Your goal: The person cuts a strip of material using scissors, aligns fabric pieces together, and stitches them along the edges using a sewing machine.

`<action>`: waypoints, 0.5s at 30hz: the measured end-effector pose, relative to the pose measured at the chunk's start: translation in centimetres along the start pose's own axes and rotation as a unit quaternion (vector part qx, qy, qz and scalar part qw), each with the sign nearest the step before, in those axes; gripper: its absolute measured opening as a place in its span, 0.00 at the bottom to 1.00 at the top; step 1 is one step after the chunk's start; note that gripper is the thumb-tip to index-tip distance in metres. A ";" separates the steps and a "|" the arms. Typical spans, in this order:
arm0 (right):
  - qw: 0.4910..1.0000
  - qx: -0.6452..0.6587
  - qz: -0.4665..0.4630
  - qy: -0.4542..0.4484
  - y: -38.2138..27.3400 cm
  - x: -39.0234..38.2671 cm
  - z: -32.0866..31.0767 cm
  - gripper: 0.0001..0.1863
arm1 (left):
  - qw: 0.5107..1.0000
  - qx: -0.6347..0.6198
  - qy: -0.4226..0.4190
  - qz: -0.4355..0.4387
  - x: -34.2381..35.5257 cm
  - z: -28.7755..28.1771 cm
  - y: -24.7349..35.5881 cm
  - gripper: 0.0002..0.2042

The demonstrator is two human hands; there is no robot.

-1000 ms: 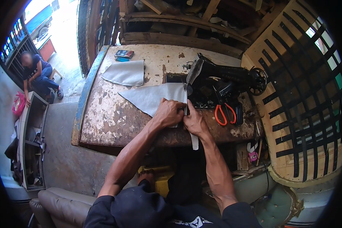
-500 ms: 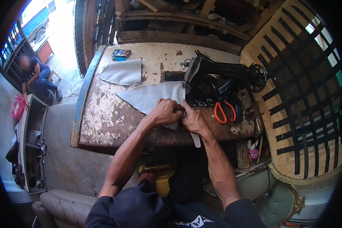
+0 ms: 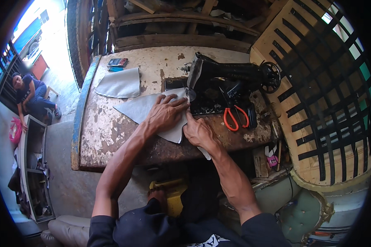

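A triangular piece of light grey fabric (image 3: 142, 106) lies on the worktable, its right edge under the needle end of a black sewing machine (image 3: 231, 74). My left hand (image 3: 165, 113) rests flat on this fabric, fingers stretched toward the machine. At the fabric's right edge, just in front of the needle area, my right hand (image 3: 200, 131) has its index finger pointing forward along the edge. Its other fingers are curled around the edge, partly hidden. A narrow pale strip (image 3: 204, 153) hangs below the right hand over the table's front edge.
Orange-handled scissors (image 3: 236, 118) lie right of my right hand. A second grey fabric piece (image 3: 119, 83) and a small box (image 3: 117, 62) sit at the back left of the worn table (image 3: 99, 136). A strapped wooden frame (image 3: 305, 164) leans at right; a person (image 3: 31, 92) sits far left.
My left hand has opened from a closed grip to lie flat on the fabric. The right hand has slid slightly nearer along the edge. The whole view has shifted.
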State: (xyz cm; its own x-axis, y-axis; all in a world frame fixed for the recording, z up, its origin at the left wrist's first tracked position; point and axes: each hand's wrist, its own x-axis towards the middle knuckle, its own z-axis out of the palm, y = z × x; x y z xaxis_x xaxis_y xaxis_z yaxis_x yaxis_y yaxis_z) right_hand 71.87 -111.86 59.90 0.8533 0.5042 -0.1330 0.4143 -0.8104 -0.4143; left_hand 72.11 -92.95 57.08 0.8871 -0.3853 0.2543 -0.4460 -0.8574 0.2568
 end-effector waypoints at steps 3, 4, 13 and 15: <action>1.000 -0.012 -0.003 0.010 0.0 0.1 0.2 0.39 | 1.000 0.007 0.012 -0.016 -0.1 0.3 0.0 0.25; 1.000 -0.011 -0.005 0.009 0.1 0.2 0.2 0.39 | 1.000 0.006 0.018 -0.022 0.0 0.4 0.1 0.24; 1.000 -0.011 0.005 0.007 0.3 1.5 -0.4 0.39 | 0.998 0.005 0.023 -0.056 0.4 0.7 0.3 0.26; 1.000 -0.001 0.004 0.001 0.8 1.9 0.0 0.38 | 0.998 0.003 0.028 -0.057 0.6 0.9 0.3 0.25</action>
State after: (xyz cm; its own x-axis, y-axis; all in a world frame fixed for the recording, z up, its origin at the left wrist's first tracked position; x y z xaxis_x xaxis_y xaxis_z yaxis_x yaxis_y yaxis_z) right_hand 73.82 -111.58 59.33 0.8578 0.4962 -0.1341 0.4075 -0.8155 -0.4110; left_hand 72.58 -93.72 56.44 0.9240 -0.2653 0.2754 -0.3413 -0.8968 0.2815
